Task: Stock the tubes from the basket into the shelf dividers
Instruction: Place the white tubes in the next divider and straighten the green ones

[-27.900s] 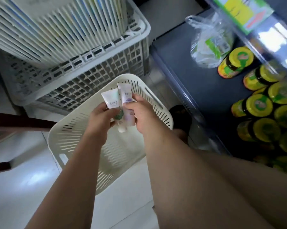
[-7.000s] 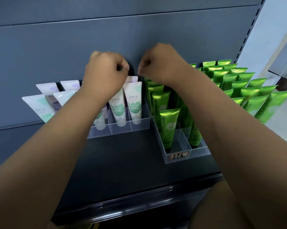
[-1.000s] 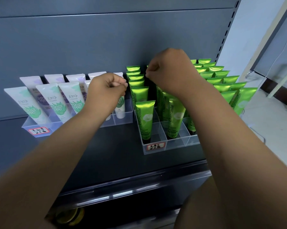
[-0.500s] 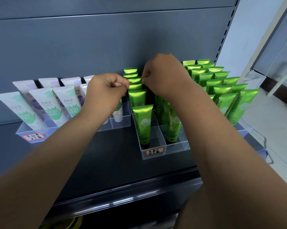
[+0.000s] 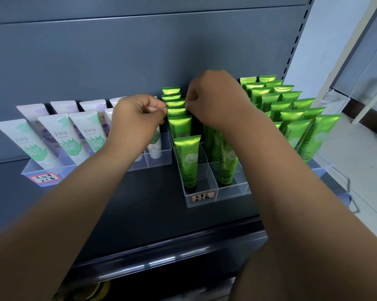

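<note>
Two bare forearms are reaching in from the near edge and crossing over the dark shelf (image 5: 139,203) toward the middle divider tray (image 5: 231,195). This clear tray is sitting on the shelf and carrying a handwritten label (image 5: 202,197) on its front wall. In its front left compartment a front green tube (image 5: 186,161) is standing cap down and leaning slightly back, and another is standing in the compartment beside it, partly hidden by the right forearm. Further back in the same tray, green tubes (image 5: 179,124) are lining up in the left column toward the rear. The right grip (image 5: 213,98) is hovering over the tray's back half with fingers curled, thumb and forefinger pinching the crimped top of one of those green tubes. The left grip (image 5: 137,120) is hanging just left of the tray, fingers curled and thumb pressed to the forefinger right beside the same tube tops. I cannot tell whether it is pinching anything. Left of the middle tray, a second clear tray (image 5: 159,157) is holding white tubes (image 5: 59,140) with green leaf prints in front and purple-marked tubes (image 5: 64,106) behind. Right of the middle tray, more Chamomile tubes (image 5: 309,135) are leaning in rows. Behind it a grey back panel (image 5: 118,61) is rising, and far to its right pale floor (image 5: 361,170) is showing.
</note>
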The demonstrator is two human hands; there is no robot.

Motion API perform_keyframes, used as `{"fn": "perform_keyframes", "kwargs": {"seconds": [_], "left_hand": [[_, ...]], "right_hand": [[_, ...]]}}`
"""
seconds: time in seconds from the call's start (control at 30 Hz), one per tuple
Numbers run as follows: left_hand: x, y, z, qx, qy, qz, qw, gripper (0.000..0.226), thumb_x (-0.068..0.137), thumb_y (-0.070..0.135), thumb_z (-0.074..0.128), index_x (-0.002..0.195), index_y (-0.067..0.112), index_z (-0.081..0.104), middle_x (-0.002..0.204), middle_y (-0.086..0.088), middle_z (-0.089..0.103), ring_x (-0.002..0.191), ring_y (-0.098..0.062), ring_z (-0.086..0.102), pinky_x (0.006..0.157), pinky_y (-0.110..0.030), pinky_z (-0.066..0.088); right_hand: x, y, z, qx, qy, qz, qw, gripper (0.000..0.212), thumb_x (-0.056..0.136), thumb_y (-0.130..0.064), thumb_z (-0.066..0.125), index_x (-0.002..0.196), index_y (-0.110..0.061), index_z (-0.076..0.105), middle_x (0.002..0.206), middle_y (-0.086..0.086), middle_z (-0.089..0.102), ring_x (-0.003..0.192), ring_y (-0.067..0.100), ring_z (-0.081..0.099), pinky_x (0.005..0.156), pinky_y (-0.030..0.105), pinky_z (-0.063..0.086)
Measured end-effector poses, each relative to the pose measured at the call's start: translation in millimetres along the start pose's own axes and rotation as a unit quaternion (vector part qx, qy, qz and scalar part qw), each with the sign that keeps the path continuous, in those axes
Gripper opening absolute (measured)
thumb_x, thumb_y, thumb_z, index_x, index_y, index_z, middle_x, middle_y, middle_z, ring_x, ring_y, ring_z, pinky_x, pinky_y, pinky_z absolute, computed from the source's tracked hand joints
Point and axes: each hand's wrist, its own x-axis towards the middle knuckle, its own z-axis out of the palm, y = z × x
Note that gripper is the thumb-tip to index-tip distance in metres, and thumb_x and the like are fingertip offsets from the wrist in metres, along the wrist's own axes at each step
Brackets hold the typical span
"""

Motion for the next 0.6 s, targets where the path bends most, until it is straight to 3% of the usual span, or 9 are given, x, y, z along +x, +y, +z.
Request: {"fn": "perform_keyframes", "kwargs": {"seconds": [0.1,0.2,0.3,0.37,0.5,0.6], "left_hand": [[-2.6,4.5,-3.8,0.007,0.016,-0.001,1.0,0.023,0.091,0.009,0.068,0.083,0.029,0.074,0.082,-0.001,0.076,0.082,-0.02,0.074,0.075,-0.031,0.058],[-9.2,15.0,-6.9,0.031,0.029,0.02,0.999,0.015,0.093,0.019,0.066,0.084,0.028,0.074,0.082,-0.001,0.075,0.078,-0.018,0.071,0.066,-0.03,0.05],[-17.9,30.2,-3.9,0.05,0.044,0.055,0.996,0.018,0.092,0.03,0.061,0.085,0.02,0.074,0.08,-0.003,0.074,0.082,-0.027,0.071,0.076,-0.04,0.059],[-25.9,42.5,1.0,0.079,0.049,0.087,0.992,0.023,0.092,0.034,0.058,0.088,0.016,0.073,0.079,-0.006,0.073,0.079,-0.028,0.069,0.079,-0.045,0.057],[-44.3,68.4,20.7,0.108,0.017,0.143,0.984,0.018,0.093,0.033,0.063,0.087,0.021,0.074,0.077,0.006,0.071,0.072,-0.014,0.066,0.072,-0.036,0.056],[-55.7,75.7,33.4,0.158,-0.05,0.192,0.967,0.013,0.093,0.036,0.066,0.093,0.026,0.075,0.087,0.013,0.071,0.085,-0.005,0.066,0.083,-0.035,0.055]], "right_hand": [[-5.2,2.8,-7.7,0.022,0.016,-0.003,1.0,0.018,0.084,-0.024,0.058,0.082,-0.017,0.075,0.086,0.002,0.071,0.087,0.027,0.063,0.073,0.035,0.056],[-16.8,8.0,-19.9,0.069,0.027,0.0,0.997,0.02,0.084,-0.028,0.058,0.083,-0.019,0.076,0.086,0.0,0.073,0.084,0.022,0.065,0.075,0.036,0.056],[-34.8,15.2,-33.9,0.106,0.045,-0.014,0.993,0.018,0.086,-0.028,0.061,0.084,-0.02,0.078,0.085,-0.003,0.074,0.083,0.018,0.066,0.077,0.035,0.053],[-48.2,21.0,-40.9,0.131,0.059,-0.024,0.989,0.015,0.088,-0.025,0.064,0.083,-0.02,0.078,0.085,-0.004,0.074,0.083,0.016,0.066,0.079,0.03,0.049],[-74.0,37.6,-50.6,0.154,0.103,-0.04,0.982,0.013,0.087,-0.023,0.067,0.08,-0.019,0.078,0.08,-0.008,0.072,0.081,0.009,0.056,0.078,0.018,0.035],[-86.9,50.1,-56.8,0.157,0.089,-0.043,0.983,0.011,0.086,-0.025,0.068,0.082,-0.023,0.078,0.081,-0.013,0.07,0.085,0.01,0.055,0.08,0.022,0.04]]}}
